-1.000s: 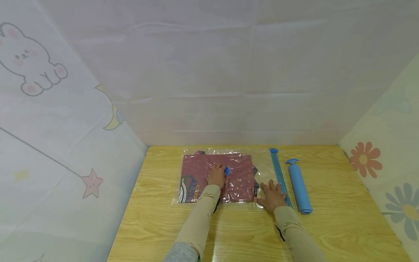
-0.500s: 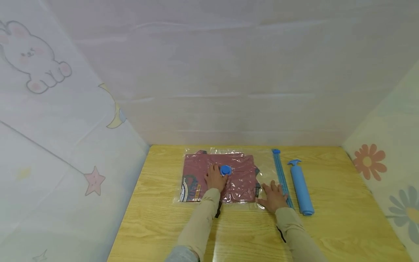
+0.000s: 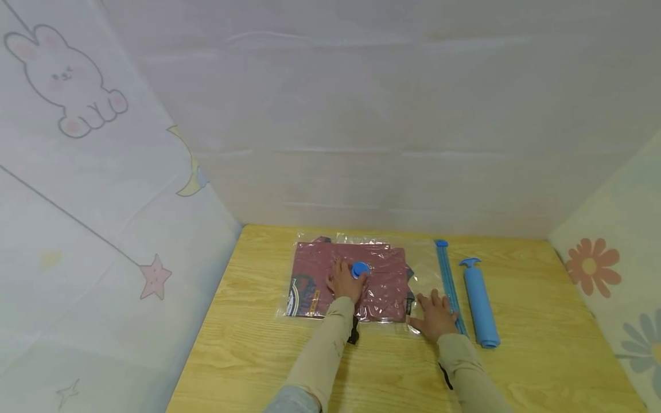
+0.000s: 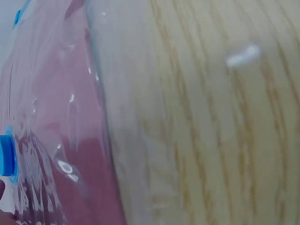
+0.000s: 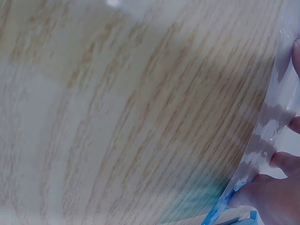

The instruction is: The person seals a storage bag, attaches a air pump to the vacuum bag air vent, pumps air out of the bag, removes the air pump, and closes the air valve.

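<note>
A clear vacuum storage bag (image 3: 424, 265) lies flat on the table with a folded dark-red garment (image 3: 384, 295) inside. My left hand (image 3: 345, 283) rests on the bag with fingers spread, right beside its round blue valve cap (image 3: 360, 268); the thumb is at the cap's lower edge. In the left wrist view the cap (image 4: 6, 157) shows at the left border, most of the hand out of frame. My right hand (image 3: 436, 316) lies with spread fingers on the bag's right end, by the blue zip strip (image 3: 447, 269). Its fingers (image 5: 281, 187) press the bag's edge in the right wrist view.
A blue hand pump (image 3: 480, 304) with a T-shaped handle lies to the right of the bag. A blue slider (image 3: 441, 244) sits at the zip strip's far end. Behind the wood-grain table (image 3: 258, 355) stands a pale wall (image 3: 330, 115), with printed side walls left and right.
My left hand has shifted slightly off the valve cap, which shows more fully now, with the thumb at its edge. My right hand stays on the bag. The head view has tilted a little.
</note>
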